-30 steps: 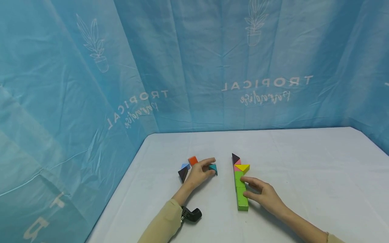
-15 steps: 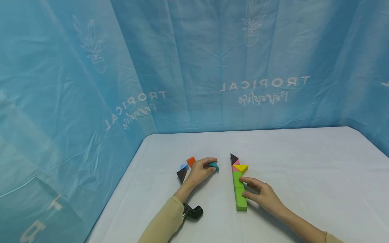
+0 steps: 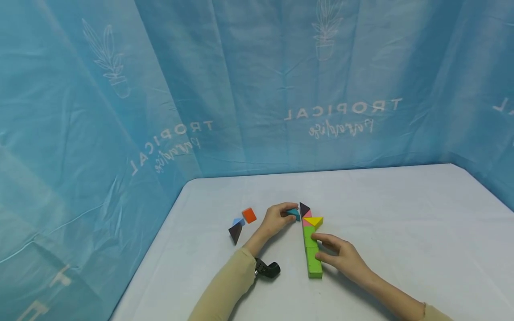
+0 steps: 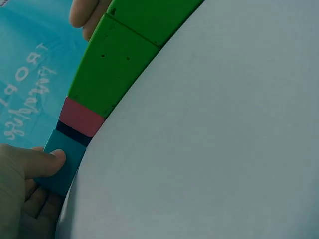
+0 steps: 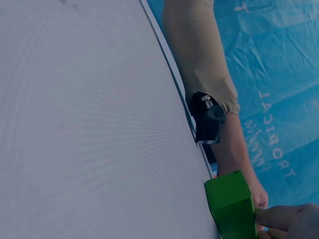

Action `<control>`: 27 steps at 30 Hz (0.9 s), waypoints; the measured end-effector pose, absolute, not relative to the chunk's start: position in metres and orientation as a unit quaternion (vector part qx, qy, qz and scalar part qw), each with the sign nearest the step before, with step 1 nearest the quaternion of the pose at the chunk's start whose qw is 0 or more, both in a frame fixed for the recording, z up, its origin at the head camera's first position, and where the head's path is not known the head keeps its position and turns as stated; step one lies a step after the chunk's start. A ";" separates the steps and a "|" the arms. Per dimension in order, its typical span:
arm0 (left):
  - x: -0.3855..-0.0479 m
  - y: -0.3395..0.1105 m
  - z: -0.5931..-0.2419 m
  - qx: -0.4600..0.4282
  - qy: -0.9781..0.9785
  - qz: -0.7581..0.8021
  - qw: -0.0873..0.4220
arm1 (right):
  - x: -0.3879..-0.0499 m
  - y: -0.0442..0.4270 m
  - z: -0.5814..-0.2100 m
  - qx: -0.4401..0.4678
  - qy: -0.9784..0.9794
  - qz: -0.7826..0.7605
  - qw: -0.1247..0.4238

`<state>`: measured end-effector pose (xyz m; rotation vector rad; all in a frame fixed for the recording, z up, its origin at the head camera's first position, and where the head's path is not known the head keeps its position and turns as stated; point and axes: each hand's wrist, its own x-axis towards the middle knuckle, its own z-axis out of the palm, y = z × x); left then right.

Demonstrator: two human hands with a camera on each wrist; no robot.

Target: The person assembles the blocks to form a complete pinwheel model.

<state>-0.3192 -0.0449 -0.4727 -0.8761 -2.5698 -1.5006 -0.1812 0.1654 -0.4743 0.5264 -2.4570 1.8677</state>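
My left hand (image 3: 276,219) pinches a teal triangular block (image 3: 294,213) just left of the row's far end; in the left wrist view the thumb lies on the teal block (image 4: 71,154). The row has two green blocks (image 3: 314,264), pink pieces (image 3: 306,221), a yellow triangle (image 3: 314,220) sticking out to the right, and a black triangle (image 3: 304,209) at the far end. My right hand (image 3: 346,257) has its fingertips against the right side of the green blocks, fingers relaxed; the right wrist view shows them at the green block's side (image 5: 233,206).
On the left of the white table (image 3: 361,191) lie an orange block (image 3: 249,215), a blue piece (image 3: 238,221) and a dark triangle (image 3: 235,232). A black camera (image 3: 268,269) is worn on the left wrist. Blue curtains (image 3: 257,89) surround the table.
My left hand has carried the teal block right, up to the far end of the row. The right hand stays by the green blocks. The view has shifted slightly.
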 end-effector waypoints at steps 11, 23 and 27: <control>-0.319 -0.056 -0.477 -0.263 -0.836 -0.481 0.027 | -0.180 0.165 -0.472 0.163 -0.792 0.589 0.007; -0.320 -0.046 -0.478 -0.254 -0.843 -0.473 0.034 | -0.181 0.164 -0.475 0.160 -0.790 0.592 0.004; -0.321 -0.044 -0.477 -0.252 -0.843 -0.474 0.034 | -0.181 0.165 -0.474 0.162 -0.789 0.592 0.005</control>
